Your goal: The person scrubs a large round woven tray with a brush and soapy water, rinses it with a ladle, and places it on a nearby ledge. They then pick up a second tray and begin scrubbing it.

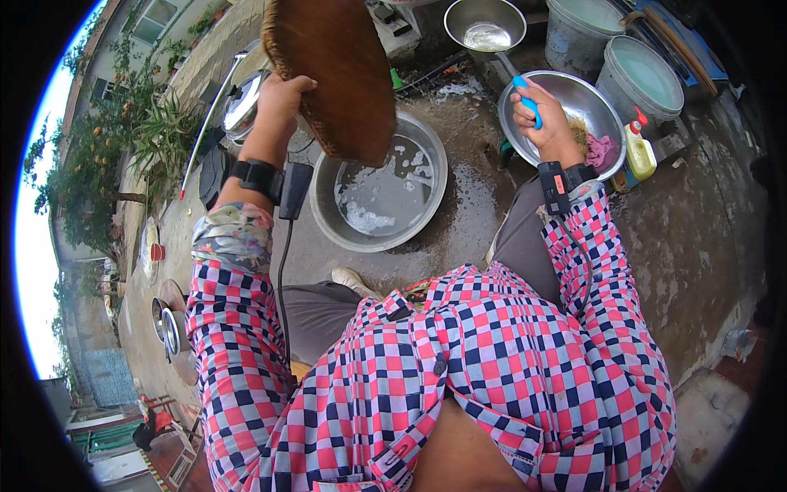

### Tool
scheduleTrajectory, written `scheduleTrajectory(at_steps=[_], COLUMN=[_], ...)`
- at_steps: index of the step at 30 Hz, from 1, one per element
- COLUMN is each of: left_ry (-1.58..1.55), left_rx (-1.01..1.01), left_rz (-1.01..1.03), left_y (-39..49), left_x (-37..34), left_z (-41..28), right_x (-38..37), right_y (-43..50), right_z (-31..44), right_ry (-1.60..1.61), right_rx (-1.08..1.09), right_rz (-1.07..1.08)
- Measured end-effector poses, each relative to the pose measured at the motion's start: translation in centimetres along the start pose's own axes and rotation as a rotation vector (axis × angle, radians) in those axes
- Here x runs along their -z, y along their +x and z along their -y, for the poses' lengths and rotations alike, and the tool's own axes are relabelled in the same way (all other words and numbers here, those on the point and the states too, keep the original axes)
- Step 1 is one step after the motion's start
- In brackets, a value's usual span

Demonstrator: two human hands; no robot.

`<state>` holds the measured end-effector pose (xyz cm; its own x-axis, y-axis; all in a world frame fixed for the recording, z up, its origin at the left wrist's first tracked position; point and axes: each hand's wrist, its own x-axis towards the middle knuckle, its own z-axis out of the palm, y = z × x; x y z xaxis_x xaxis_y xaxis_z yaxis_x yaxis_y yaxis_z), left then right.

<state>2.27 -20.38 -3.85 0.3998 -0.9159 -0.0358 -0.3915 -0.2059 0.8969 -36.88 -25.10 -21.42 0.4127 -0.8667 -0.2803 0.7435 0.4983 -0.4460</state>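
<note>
My left hand grips the edge of a large brown board-like lid, held up and tilted; its edge looks rough and ridged. Below the lid, a metal basin of greyish, sudsy water sits on the concrete, partly hidden by it. My right hand is closed around the blue handle of a big metal dipper, its bowl pointing away from me. What looks like a little liquid shines in the bowl. Beneath that hand stands a steel basin with a pink cloth and a yellowish fibrous scrubber.
Two buckets of cloudy water stand at the far right. A yellow bottle with a red pump top is beside the steel basin. A metal pot lid and a white pole are on the left. The ground is wet.
</note>
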Motion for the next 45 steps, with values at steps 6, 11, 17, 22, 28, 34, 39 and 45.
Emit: scheduleTrajectory(at_steps=[6, 11, 17, 22, 28, 34, 39, 45], left_ry=[0.849, 1.037, 1.362, 1.320, 1.298, 0.938, 0.689, -0.068], left_rx=[-0.399, -0.512, -0.785, -0.657, -0.282, -0.187, -0.247, 0.250], left_rz=[-0.019, 0.202, 0.291, -0.094, -0.046, -0.152, -0.103, -0.144], left_y=[-5.1, -10.4, -14.1, -14.6, -16.3, -17.2, -15.8, -15.7], left_x=[-3.4, -5.4, -3.9, -3.5, -3.6, -3.4, -2.1, -3.2], left_z=[6.2, 14.3, 19.6, 20.2, 21.0, 24.1, 27.9, 28.0], right_x=[1.0, 2.2, 2.7, 1.9, 1.0, 0.5, 0.4, 0.8], right_y=[0.3, 0.2, -0.2, 0.1, 0.1, -0.4, -0.2, -0.1], right_z=[0.6, 1.7, 2.5, 2.2, 1.7, 1.8, 1.8, 1.8], right_ry=[-0.028, -0.022, -0.079, -0.165, -0.235, -0.300, -0.310, -0.349], right_rx=[0.043, 0.033, -0.014, -0.051, -0.114, -0.155, -0.179, -0.241], right_rz=[-0.053, -0.104, -0.037, -0.021, -0.047, -0.044, -0.036, -0.020])
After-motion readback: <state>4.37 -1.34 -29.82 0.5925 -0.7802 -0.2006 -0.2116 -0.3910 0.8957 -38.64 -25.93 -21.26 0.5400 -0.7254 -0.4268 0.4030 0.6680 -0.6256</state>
